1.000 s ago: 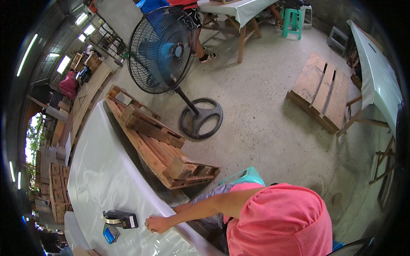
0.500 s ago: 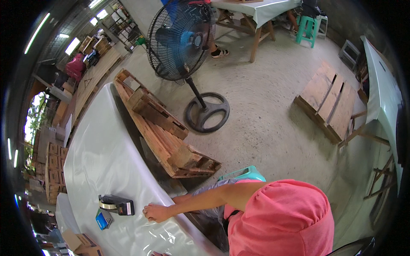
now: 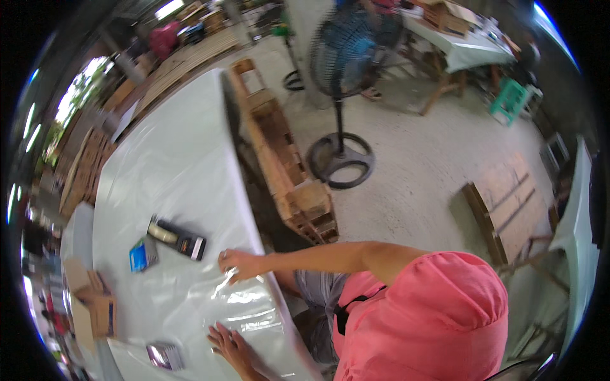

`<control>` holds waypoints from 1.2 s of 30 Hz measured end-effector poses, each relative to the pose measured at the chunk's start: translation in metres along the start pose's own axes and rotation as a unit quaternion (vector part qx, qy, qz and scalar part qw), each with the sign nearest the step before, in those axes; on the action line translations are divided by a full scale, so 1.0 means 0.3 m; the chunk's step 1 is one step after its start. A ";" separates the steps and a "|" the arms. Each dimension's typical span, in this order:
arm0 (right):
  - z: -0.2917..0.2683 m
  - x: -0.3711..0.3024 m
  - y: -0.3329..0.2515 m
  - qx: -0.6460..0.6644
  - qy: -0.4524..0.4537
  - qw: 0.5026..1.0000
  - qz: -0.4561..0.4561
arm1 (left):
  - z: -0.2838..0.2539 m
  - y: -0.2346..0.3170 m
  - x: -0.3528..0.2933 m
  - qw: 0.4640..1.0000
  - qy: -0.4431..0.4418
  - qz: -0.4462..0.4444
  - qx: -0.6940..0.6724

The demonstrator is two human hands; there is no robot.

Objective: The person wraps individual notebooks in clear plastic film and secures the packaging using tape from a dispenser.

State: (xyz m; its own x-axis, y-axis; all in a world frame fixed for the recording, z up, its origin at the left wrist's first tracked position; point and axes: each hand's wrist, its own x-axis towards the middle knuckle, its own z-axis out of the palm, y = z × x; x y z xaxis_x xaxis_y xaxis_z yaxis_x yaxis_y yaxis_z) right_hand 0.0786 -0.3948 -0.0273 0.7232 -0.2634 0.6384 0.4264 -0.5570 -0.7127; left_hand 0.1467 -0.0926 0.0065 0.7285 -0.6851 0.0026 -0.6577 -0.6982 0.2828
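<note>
A white plastic sheet [image 3: 171, 165] covers the table at my left. My right hand [image 3: 241, 264] is over the sheet near the table edge, fingers loosely bent and apart, with nothing seen in it. Lower down, my left hand [image 3: 230, 346] has its fingers spread at the sheet and holds nothing. A black tape dispenser [image 3: 181, 239] with a pale roll lies beyond my right hand. Touching or close beside it is a small blue-and-grey box [image 3: 143, 254]. Left of my left hand rests a small purple-and-silver pack [image 3: 164, 356].
An open cardboard box [image 3: 100, 312] stands at the lower left. Wooden pallets [image 3: 286, 171] lean along the table's far side, with a black standing fan [image 3: 340, 149] behind. Another pallet [image 3: 508, 209] lies at right. A second covered table [image 3: 457, 51] and green stool [image 3: 509, 100] are farther back.
The view has shifted, so the table shows farther up and more of its near part appears. My left hand has come fully into sight. My right hand's fingers have spread somewhat.
</note>
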 end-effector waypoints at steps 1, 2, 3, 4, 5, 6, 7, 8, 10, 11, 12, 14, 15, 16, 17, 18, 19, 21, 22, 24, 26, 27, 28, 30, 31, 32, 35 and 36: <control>0.004 0.007 0.006 -0.012 -0.035 0.999 0.008 | -0.013 -0.002 -0.006 1.000 -0.006 -0.011 0.000; 0.003 0.007 0.013 -0.024 -0.074 0.997 0.014 | -0.026 0.009 -0.018 1.000 -0.001 -0.020 -0.002; 0.016 0.010 0.009 -0.041 -0.082 0.995 0.041 | -0.043 0.016 -0.023 0.999 0.007 -0.034 -0.003; 0.032 0.018 0.003 -0.067 -0.082 0.994 0.030 | -0.059 0.016 -0.026 0.998 0.018 -0.063 -0.015; -0.029 0.005 0.052 -0.069 -0.122 0.989 0.053 | -0.084 0.110 -0.019 0.996 0.026 -0.063 -0.049; -0.019 0.033 0.047 -0.008 -0.103 0.992 0.072 | -0.081 0.088 -0.026 0.995 0.048 -0.061 -0.062; -0.015 0.088 0.027 -0.011 -0.104 0.989 0.107 | -0.064 0.036 -0.026 0.997 0.063 -0.040 -0.033; -0.006 0.144 0.005 -0.017 -0.104 0.983 0.148 | -0.050 0.010 -0.034 0.996 0.082 -0.031 -0.014; -0.003 0.270 0.016 0.019 -0.055 0.981 0.186 | -0.044 0.011 -0.023 0.995 0.097 -0.024 0.004; 0.008 0.326 0.022 0.046 -0.024 0.981 0.188 | -0.044 0.022 -0.024 0.994 0.102 -0.040 0.001; 0.018 0.376 0.024 0.072 0.010 0.979 0.190 | -0.049 0.034 -0.025 0.994 0.110 -0.025 -0.008; 0.042 0.485 -0.064 0.044 -0.023 0.949 0.311 | -0.050 0.021 -0.046 0.992 0.121 -0.029 -0.013; 0.059 0.528 -0.120 0.005 -0.039 0.903 0.427 | -0.051 0.009 -0.056 0.991 0.128 -0.021 -0.017; 0.069 0.552 -0.156 0.006 -0.046 0.905 0.424 | -0.054 0.005 -0.054 0.991 0.135 -0.007 -0.023; 0.084 0.562 -0.178 -0.023 -0.155 0.898 0.411 | -0.049 0.004 -0.057 0.991 0.136 -0.006 -0.018; 0.105 0.572 -0.199 -0.051 -0.261 0.880 0.393 | -0.047 -0.001 -0.059 0.990 0.136 -0.017 -0.020; 0.130 0.589 -0.227 -0.052 -0.263 0.886 0.378 | -0.050 0.003 -0.050 0.990 0.136 -0.012 -0.022; 0.234 0.600 -0.185 -0.120 -0.238 0.935 0.235 | -0.037 -0.005 -0.052 0.990 0.137 -0.008 -0.019; 0.284 0.615 -0.169 -0.183 -0.198 0.959 0.085 | -0.037 -0.008 -0.051 0.990 0.138 -0.011 -0.018; 0.388 0.679 -0.128 -0.148 -0.237 0.955 0.103 | -0.037 -0.012 -0.050 0.990 0.140 -0.007 -0.017; 0.484 0.752 0.007 -0.257 -0.158 0.949 -0.089 | -0.044 -0.003 -0.032 0.989 0.145 -0.001 -0.017; 0.534 0.812 0.040 -0.254 -0.157 0.950 -0.096 | -0.047 -0.005 -0.033 0.990 0.142 -0.003 -0.013; 0.575 0.876 0.069 -0.307 -0.171 0.933 -0.081 | -0.047 -0.008 -0.033 0.990 0.139 -0.005 -0.010; 0.619 0.966 0.130 -0.360 -0.182 0.913 -0.069 | -0.048 -0.010 -0.032 0.988 0.151 -0.002 -0.016; 0.639 0.998 0.168 -0.420 -0.190 0.885 -0.069 | -0.055 -0.012 -0.033 0.990 0.141 -0.007 -0.027; 0.638 1.029 0.215 -0.483 -0.194 0.851 -0.066 | -0.062 -0.005 -0.031 0.991 0.130 -0.006 -0.040; 0.631 1.101 0.307 -0.503 -0.250 0.828 0.001 | -0.062 0.003 -0.024 0.990 0.132 -0.007 -0.045; 0.635 1.122 0.311 -0.498 -0.297 0.814 0.039 | -0.066 -0.003 -0.025 0.990 0.133 -0.010 -0.043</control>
State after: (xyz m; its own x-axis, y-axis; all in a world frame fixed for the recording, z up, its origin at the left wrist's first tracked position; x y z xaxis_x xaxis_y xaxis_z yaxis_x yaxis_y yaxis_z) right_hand 0.4654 -0.3853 0.0657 0.9880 -0.0659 0.1397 -0.0713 -0.9969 0.0343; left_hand 0.1456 -0.0826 0.0252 0.7739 -0.5838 0.2453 -0.6316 -0.6839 0.3653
